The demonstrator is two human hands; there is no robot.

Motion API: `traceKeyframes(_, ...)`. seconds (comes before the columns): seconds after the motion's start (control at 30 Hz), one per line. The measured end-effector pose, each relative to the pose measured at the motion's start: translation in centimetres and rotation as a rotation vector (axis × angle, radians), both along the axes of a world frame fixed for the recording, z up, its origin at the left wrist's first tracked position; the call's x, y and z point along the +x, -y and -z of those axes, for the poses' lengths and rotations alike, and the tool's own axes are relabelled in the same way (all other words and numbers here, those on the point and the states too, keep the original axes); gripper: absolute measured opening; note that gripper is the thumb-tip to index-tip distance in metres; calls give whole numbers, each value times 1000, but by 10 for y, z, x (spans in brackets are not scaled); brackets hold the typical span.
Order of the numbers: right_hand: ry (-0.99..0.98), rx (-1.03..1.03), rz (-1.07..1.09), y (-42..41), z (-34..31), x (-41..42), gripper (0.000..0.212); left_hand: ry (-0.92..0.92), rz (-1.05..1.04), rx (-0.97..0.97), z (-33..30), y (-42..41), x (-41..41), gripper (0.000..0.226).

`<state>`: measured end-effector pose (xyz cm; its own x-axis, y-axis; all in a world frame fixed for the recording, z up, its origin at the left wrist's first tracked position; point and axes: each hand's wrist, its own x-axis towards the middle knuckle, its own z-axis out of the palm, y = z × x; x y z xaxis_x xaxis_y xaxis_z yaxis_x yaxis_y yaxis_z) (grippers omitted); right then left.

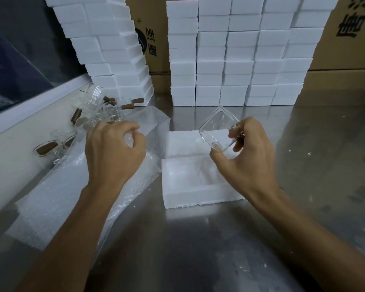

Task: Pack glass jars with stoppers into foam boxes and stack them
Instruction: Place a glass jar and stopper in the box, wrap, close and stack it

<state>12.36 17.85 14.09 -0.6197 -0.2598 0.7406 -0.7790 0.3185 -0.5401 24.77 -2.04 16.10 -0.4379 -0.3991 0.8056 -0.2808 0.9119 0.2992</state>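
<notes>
Foam stacks (236,60) are piled at the table's (303,186) back, cartons (346,39) behind them. Bubble wrap (72,197) is spread at left, with spare jars (97,110) and stoppers (133,105) beyond it. An open foam box (198,186) sits centre, its lid (183,142) just behind. The left hand (114,152) is curled on the wrap, pinching it, it seems. A jar (217,131) is held tilted above the box, gripped by the right hand (247,148) near its neck. Glass judged light, slick, fragile; best held by the body, not the rim.
</notes>
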Motion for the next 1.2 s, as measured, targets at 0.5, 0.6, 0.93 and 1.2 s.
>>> traceKeyframes(0.5, 29, 41, -107, 2, 0, 0, 38, -5, -61, 407, -16, -12, 3, 37)
traceKeyframes(0.6, 22, -24, -159, 3, -1, 3, 23, -95, -36, 550, -15, -11, 1, 34)
traceKeyframes(0.93, 65, -28, -266, 6, -2, 14, 13, -55, -65, 524, -12, -9, 2, 36)
traceKeyframes(1.2, 817, -292, -824, 12, -36, 45, 32, 72, 68, 302, -6, -27, -7, 72)
